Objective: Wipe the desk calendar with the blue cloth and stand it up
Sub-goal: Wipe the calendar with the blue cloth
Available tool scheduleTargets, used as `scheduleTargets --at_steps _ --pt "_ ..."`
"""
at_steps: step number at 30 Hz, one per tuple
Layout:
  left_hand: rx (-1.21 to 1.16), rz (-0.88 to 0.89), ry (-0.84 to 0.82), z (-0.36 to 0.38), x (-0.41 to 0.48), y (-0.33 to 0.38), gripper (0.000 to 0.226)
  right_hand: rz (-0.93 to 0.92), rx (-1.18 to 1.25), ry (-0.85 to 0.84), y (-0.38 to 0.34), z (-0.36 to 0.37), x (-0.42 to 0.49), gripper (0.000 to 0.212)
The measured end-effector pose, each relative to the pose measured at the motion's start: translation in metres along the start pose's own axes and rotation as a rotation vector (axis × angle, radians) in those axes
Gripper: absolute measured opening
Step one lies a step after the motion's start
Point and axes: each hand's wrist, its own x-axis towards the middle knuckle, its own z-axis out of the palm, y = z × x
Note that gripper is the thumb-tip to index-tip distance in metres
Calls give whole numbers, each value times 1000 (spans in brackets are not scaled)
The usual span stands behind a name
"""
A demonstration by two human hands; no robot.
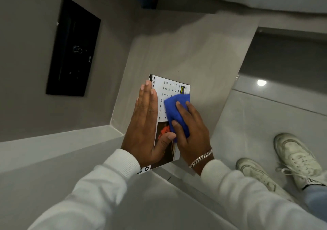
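From the head camera, the desk calendar point(170, 95) lies flat on a grey ledge point(194, 53), close to the ledge's near edge and nearer its left side, where the surface meets the wall. Its spiral binding runs along the far-left edge of the page, a grid of dates fills the far half, and a photograph with something orange in it takes up the near half (partly hidden under the hands).

The left hand point(144, 123) lies flat on the calendar's left side, palm down, fingers straight and pressed together, the thumb spread out to the right across the photograph. It grips nothing; it simply presses on the page.

The right hand point(190, 132) rests on the blue cloth point(177, 111), fingers curled down over the bunched fabric and pinning it against the calendar's right half, over the date grid. A silver chain bracelet point(200, 158) circles that wrist. Both arms wear white sleeves with ribbed cuffs.

On the wall to the left, well apart from the calendar, hangs a black rectangular panel point(73, 47). At lower right, on a glossy tiled floor point(256, 120), stand two white sneakers point(293, 160).
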Motion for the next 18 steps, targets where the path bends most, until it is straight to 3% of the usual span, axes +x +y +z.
scheduleTargets --at_steps 5,9,14,18 --pt "5 17 6 1 1 0 93 -140 12 -106 8 1 -30 49" --pt "18 16 -4 1 1 0 93 -160 69 18 -12 2 -7 46" --pt "53 3 11 2 1 0 96 71 93 161 -22 6 31 46" --pt "61 -15 29 5 -1 -3 96 120 55 104 -13 6 22 51"
